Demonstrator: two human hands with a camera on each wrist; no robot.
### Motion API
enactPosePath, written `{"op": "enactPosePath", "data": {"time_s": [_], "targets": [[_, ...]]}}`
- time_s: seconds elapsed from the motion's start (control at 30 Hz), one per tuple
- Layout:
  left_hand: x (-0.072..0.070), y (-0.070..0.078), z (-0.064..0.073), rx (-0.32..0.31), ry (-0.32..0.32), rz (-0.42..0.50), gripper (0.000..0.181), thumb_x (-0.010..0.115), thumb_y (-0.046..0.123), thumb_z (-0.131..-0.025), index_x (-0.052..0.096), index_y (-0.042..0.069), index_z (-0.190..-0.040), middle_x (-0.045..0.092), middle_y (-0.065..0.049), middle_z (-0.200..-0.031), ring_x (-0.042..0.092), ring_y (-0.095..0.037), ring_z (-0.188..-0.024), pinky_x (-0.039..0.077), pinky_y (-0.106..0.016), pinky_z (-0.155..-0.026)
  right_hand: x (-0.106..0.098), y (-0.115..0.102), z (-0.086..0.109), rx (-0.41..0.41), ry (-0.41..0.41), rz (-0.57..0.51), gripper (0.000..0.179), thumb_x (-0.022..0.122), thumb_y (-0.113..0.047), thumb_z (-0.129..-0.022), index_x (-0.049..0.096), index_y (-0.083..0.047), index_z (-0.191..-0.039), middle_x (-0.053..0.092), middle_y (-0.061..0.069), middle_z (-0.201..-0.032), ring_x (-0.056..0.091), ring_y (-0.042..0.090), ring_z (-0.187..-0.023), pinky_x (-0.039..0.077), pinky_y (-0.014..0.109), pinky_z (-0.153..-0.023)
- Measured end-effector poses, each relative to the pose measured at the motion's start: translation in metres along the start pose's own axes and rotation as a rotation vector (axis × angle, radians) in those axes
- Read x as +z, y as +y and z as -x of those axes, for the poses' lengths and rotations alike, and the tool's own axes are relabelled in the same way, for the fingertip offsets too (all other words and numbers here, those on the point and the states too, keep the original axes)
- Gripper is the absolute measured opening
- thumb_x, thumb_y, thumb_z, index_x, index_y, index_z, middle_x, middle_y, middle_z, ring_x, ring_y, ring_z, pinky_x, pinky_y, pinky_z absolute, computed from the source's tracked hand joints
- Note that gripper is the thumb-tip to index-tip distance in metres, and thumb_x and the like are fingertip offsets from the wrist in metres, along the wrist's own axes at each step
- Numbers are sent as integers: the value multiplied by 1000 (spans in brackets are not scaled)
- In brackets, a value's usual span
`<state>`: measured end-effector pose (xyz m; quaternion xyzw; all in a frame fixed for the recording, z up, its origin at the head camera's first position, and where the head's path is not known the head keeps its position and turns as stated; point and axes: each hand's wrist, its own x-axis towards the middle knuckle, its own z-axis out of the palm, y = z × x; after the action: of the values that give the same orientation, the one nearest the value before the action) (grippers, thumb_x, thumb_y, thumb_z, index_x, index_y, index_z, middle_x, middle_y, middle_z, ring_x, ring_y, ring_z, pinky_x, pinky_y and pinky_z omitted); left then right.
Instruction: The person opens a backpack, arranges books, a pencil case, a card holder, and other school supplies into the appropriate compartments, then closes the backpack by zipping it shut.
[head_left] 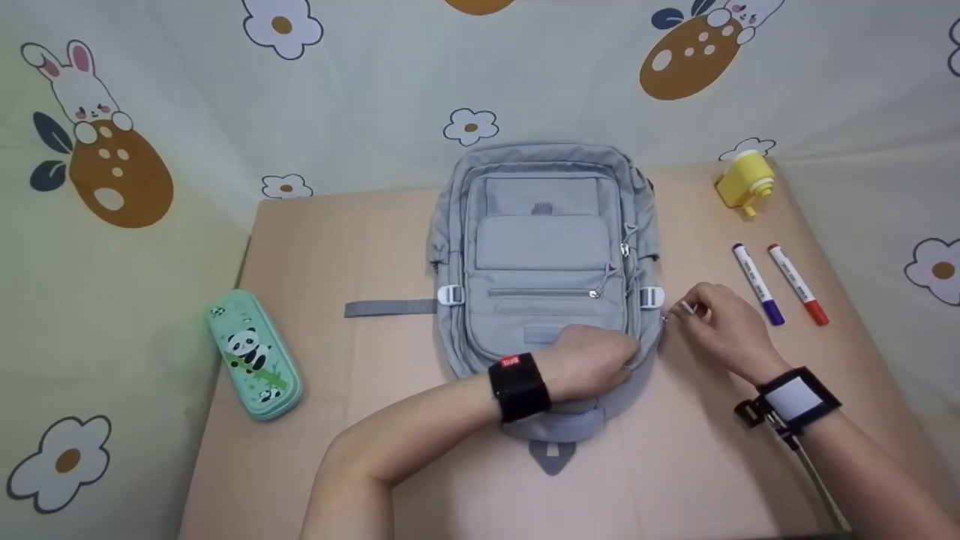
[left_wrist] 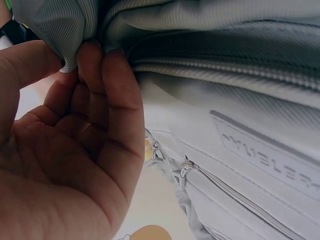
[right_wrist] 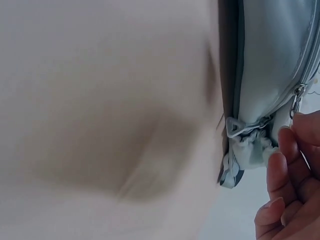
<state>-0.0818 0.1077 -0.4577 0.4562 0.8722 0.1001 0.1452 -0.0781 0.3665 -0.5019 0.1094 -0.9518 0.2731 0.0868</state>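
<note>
A grey backpack (head_left: pixel 544 241) lies front side up on the table, its top toward the person. My left hand (head_left: pixel 592 361) reaches across its lower right corner. In the left wrist view, thumb and fingers pinch a fold of the bag's fabric (left_wrist: pixel 60 25) beside a long zipper (left_wrist: pixel 225 70). At the bag's right side, my right hand (head_left: pixel 724 330) pinches a zipper pull (right_wrist: pixel 295 106) between thumb and fingers. A second zipper pull (right_wrist: pixel 234 127) hangs close by. White buckles (head_left: pixel 652 298) sit on both sides of the bag.
A green panda pencil case (head_left: pixel 255 354) lies at the left of the wooden table (head_left: pixel 360 247). On the right are a blue marker (head_left: pixel 757 283), a red marker (head_left: pixel 799 285) and, behind them, a yellow pencil sharpener (head_left: pixel 746 180). A grey strap (head_left: pixel 390 307) extends left from the bag.
</note>
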Motion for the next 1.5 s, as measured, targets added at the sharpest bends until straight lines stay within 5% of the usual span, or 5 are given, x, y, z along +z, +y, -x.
{"op": "enactPosePath", "data": {"time_s": [0.4,0.73,1.5], "targets": [[0,2,1,19,-7,16,21,62,29,-101,52,22,-84,53,8,-72,55,-12,-64,45,-28,-55,8,14,-36,124,-17,-27,5,70,-13,-96,67,-9,-98,65,9,-93,58,27,-86,42,42,-75],[1,2,1,19,-19,0,19,62,28,-101,53,22,-85,54,8,-73,55,-12,-66,45,-28,-56,14,15,-58,140,-4,-6,4,69,-13,-96,68,-9,-96,67,12,-95,60,30,-86,44,47,-76],[5,3,-1,45,-11,-13,16,59,25,-102,56,21,-86,55,10,-77,57,-11,-69,46,-30,-56,24,14,-72,213,72,7,7,66,-12,-95,67,-5,-97,66,14,-94,59,33,-84,44,48,-73]]}}
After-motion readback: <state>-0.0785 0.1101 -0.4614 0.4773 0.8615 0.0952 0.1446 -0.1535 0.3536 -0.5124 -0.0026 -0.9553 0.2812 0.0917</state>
